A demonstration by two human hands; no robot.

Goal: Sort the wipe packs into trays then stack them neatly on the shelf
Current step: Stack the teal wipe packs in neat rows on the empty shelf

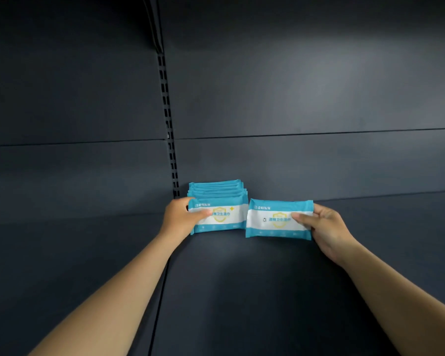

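A row of several blue-and-white wipe packs (pixel 222 201) stands upright on the dark shelf (pixel 242 291), against the back panel. My left hand (pixel 180 217) grips the left end of the front pack of that row, thumb across its face. Just to the right, my right hand (pixel 321 227) holds a single wipe pack (pixel 272 219) upright by its right end, thumb on the front. This pack stands apart from the row, slightly nearer to me. No tray is in view.
A slotted upright rail (pixel 168 124) runs up the dark back panel (pixel 306 86) just left of the row. A seam (pixel 162 286) divides the shelf board below my left arm. Bare shelf stretches to both sides of the packs.
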